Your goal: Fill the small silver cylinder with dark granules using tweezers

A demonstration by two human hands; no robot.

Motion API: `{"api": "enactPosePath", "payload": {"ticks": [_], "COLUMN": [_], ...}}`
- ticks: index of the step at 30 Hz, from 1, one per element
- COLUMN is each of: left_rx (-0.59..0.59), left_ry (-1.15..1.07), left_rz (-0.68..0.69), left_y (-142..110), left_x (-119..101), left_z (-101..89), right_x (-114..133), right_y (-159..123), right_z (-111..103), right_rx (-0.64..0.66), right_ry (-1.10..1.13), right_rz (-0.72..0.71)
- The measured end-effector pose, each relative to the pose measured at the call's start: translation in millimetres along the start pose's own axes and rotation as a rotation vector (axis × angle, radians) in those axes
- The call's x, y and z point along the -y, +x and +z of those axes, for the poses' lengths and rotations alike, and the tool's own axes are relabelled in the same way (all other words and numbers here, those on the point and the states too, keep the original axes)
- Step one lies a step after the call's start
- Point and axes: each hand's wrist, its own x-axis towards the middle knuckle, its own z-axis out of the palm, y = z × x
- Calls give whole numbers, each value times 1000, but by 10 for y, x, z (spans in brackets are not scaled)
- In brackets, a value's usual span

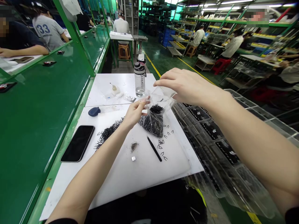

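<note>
A clear plastic bag full of small black forked pieces sits on the white sheet, its mouth spread upward. My left hand pinches the left edge of the bag's mouth between thumb and fingers. Over the right side of the mouth is my right hand, fingers stretched out to the left; its thumb is mostly hidden near the film. A heap of loose black pieces lies beyond my left forearm. Black tweezers rest in front of the bag, with several scattered pieces to their right.
A phone and a dark blue oval item lie at left. A water bottle stands behind the bag. Near the front are a small metal block and dark crumbs. Clear trays are stacked right; a green conveyor runs left.
</note>
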Motion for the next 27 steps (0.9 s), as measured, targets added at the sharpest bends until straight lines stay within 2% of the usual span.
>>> {"api": "enactPosePath", "payload": {"ticks": [6,11,18,27], "left_rx": [14,18,1,-5], "left_ry": [-14,-40,-70,-102], "left_rz": [6,-3,-18,-22], "left_y": [-35,-53,-47,-44], "left_x": [24,27,0,53], "left_z": [-19,-19,-1,-41], "right_x": [-15,-23,25,65], "right_y": [-212,-392,-407,-505], "right_z": [-53,-4,277,612], "right_rx": [-184,-238,-229,-241], "right_ry": [81,76,-18,39], "right_rz": [61,65,-12,-62]}}
